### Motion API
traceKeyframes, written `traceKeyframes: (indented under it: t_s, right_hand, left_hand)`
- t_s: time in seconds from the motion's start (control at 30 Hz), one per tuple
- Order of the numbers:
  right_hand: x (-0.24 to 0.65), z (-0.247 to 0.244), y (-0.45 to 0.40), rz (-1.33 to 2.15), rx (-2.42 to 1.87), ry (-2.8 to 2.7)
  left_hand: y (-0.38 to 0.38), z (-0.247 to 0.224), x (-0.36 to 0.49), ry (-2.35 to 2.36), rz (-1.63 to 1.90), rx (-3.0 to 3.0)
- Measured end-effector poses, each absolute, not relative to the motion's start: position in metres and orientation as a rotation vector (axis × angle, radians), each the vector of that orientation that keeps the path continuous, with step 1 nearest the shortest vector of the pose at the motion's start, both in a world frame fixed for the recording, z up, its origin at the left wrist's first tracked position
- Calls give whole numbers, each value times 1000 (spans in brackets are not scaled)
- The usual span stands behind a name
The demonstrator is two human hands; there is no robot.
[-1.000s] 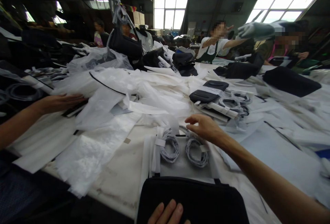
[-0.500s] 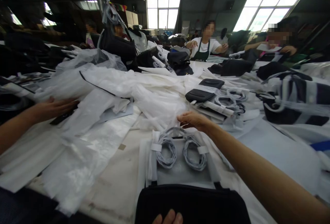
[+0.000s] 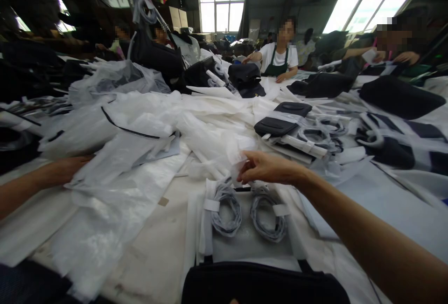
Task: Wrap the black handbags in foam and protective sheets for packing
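My right hand (image 3: 264, 168) reaches in from the right, its fingers closed on a thin translucent white sheet (image 3: 235, 148) just above two coiled, wrapped straps. The left coil (image 3: 227, 213) and the right coil (image 3: 268, 215) lie on a grey panel, each with a white band. Below them, a black bag (image 3: 266, 285) fills the bottom of the view. Only a fingertip of my left hand (image 3: 234, 301) shows at the bottom edge, against the black bag; its other fingers are hidden.
Another person's hand (image 3: 68, 169) touches plastic sheets (image 3: 115, 173) at the left. Wrapped black bags (image 3: 280, 122) lie right of centre. White film (image 3: 150, 108) is piled across the table. A person in a green apron (image 3: 280, 57) stands opposite; another person (image 3: 395, 52) works at the far right.
My right hand has turned and drawn slightly nearer, lifting part of the white sheet. My left hand has dropped almost out of view. The other person's hand at the left has shifted left and down.
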State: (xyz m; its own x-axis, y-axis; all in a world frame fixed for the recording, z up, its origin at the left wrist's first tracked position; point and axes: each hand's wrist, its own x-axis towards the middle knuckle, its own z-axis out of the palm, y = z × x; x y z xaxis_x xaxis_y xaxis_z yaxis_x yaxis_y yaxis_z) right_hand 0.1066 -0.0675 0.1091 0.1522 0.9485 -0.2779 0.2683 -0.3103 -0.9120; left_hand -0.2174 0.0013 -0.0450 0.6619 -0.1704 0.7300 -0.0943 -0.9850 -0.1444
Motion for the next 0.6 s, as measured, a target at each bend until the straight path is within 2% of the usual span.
traceKeyframes:
  t_s: [0.13, 0.27, 0.4, 0.47, 0.6]
  right_hand:
    - [72, 108, -69, 721, -2120, -1268]
    - [56, 96, -60, 187, -2253, -1260]
    - [71, 90, -60, 127, -2245, -1269]
    - [82, 90, -62, 187, -2263, -1263]
    - [101, 89, -63, 135, -2273, -1366]
  left_hand:
    - [44, -20, -221, 166, -1249, -2785]
    - [142, 40, -222, 77, -1292, -2795]
    - [210, 91, -229, 14, -1352, -2789]
    - [183, 85, -230, 82, -1367, -2795]
    - [27, 16, -223, 191, -1363, -2788]
